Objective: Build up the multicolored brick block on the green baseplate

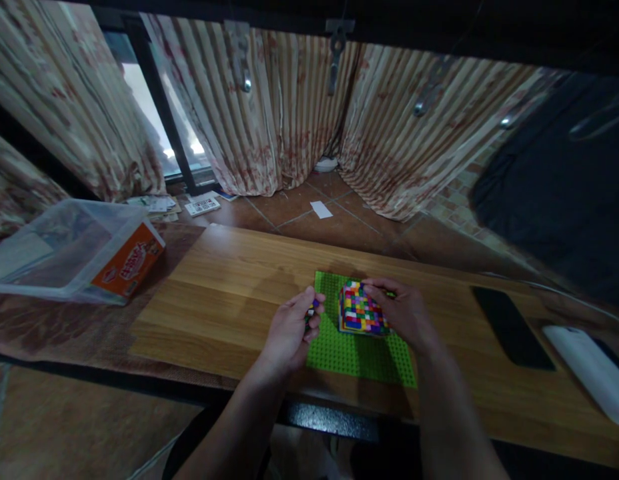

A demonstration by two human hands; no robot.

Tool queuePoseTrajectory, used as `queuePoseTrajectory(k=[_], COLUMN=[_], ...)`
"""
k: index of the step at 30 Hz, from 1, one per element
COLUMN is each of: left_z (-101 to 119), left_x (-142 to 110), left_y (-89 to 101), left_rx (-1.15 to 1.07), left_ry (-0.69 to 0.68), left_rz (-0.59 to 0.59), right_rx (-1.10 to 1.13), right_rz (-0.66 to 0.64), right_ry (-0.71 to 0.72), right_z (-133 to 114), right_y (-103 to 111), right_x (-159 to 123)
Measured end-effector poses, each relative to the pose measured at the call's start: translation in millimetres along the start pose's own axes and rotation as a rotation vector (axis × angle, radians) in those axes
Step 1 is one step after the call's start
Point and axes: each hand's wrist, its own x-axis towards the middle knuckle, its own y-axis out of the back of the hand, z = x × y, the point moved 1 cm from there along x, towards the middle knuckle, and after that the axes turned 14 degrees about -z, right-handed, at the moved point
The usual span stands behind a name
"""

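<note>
A block of many small coloured bricks (360, 309) stands on a green baseplate (354, 350) on the wooden table (214, 293). My right hand (404, 313) is closed on the block's right side, its fingers curled over the top edge. My left hand (292, 330) rests at the plate's left edge with its fingers curled around small coloured bricks (313, 308), only partly visible.
A clear plastic bin (64, 250) with an orange label lies on its side at the left. A black phone (509, 327) and a white oblong object (587, 370) lie on the table's right part. Curtains (269, 113) hang behind; papers (202, 205) lie on the tiled floor.
</note>
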Motion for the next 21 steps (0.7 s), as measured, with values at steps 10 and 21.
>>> queuePoseTrajectory(k=[10, 21], left_z=[-1, -2], left_x=[-2, -1], left_y=[-2.3, -2.2], left_rx=[-0.009, 0.007], left_ry=[-0.023, -0.060], left_rz=[0.020, -0.014], right_rx=[-0.195, -0.379], right_rz=[0.053, -0.095], right_ry=[0.548, 0.548], right_z=[-52, -65], right_y=[-30, -55], right_x=[-29, -33])
